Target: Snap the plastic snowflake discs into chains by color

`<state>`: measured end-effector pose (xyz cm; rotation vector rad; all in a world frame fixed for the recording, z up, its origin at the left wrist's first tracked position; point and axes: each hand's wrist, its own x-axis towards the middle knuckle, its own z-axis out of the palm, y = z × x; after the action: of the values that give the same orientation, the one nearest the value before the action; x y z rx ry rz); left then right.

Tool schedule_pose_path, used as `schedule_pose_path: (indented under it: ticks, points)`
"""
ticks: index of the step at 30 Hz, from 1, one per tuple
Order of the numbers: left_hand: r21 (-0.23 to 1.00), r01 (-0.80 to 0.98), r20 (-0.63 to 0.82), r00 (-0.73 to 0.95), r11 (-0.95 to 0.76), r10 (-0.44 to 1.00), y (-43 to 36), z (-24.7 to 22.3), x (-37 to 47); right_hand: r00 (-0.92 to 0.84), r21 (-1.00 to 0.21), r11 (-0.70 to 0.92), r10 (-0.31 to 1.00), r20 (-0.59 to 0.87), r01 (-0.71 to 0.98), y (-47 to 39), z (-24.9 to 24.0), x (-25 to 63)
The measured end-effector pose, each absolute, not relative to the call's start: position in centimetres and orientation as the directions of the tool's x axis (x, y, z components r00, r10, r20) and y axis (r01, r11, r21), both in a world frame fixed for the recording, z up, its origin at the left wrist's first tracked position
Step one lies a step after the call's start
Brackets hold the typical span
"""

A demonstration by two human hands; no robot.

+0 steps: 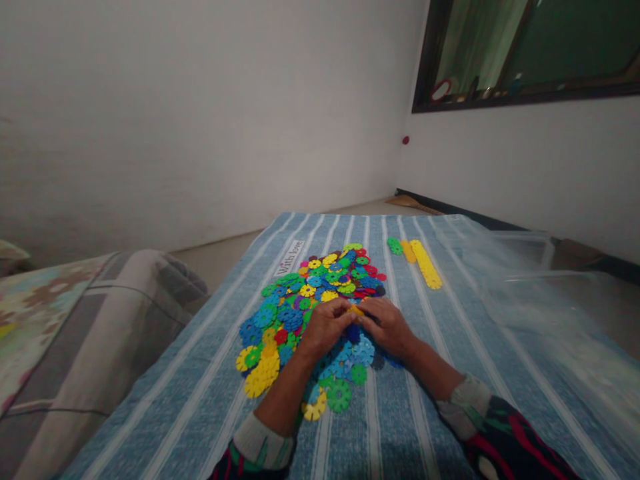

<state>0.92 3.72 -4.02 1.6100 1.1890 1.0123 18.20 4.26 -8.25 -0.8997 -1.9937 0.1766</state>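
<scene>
My left hand [327,325] and my right hand [389,325] meet over a pile of flat, notched plastic discs [290,317]. Pinched between the fingertips of both is an orange-yellow notched disc [356,310]; whether it is one piece or several joined I cannot tell. Discs in blue, green, yellow, red and purple spread under and around my hands. Close to my left forearm lies a cluster of yellow discs [263,375]. Right of the pile, apart from it, rest a long yellow strip of discs [426,265], a shorter orange strip [408,251] and a green piece [395,246].
A blue-and-white striped cloth [200,413] covers the table. Clear plastic containers [525,280] stand along its right side. A bed with a grey cover [135,300] is on the left. Behind the table rises a white wall [225,120], with a dark-framed window [530,53] at upper right.
</scene>
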Motion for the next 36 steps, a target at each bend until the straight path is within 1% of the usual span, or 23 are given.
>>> schedule_pose_path:
  ticks: [4, 7, 12, 18, 30, 36]
  points:
    - [0.964, 0.239, 0.059, 0.25, -0.12, 0.966, 3.4, -3.5, 1.1, -0.333, -0.528, 0.701, 0.702, 0.63, 0.479, 4.1, -8.1, 18.2]
    - [0.963, 0.238, 0.06, 0.258, -0.124, 0.964, 3.4, -3.5, 1.1, -0.328, -0.561, 0.67, 0.735, 0.594, 0.486, 4.0, -8.0, 18.2]
    - [0.945, 0.279, 0.092, 0.269, -0.169, 0.959, 3.4, -3.4, 1.0, -0.327, -0.575, 0.649, 0.755, 0.568, 0.499, 3.9, -7.7, 18.2]
    - [0.944, 0.289, 0.074, 0.286, -0.16, 0.955, 3.2, -2.9, 0.9, -0.322, -0.58, 0.646, 0.757, 0.568, 0.496, 3.8, -7.6, 18.2]
    - [0.958, 0.251, 0.073, 0.254, -0.138, 0.965, 3.3, -3.1, 0.8, -0.322, -0.607, 0.64, 0.765, 0.557, 0.471, 3.5, -6.9, 18.1]
    - [0.974, 0.199, 0.061, 0.237, -0.109, 0.97, 3.3, -3.1, 0.9, -0.323, -0.629, 0.64, 0.767, 0.554, 0.441, 3.4, -6.6, 18.0]
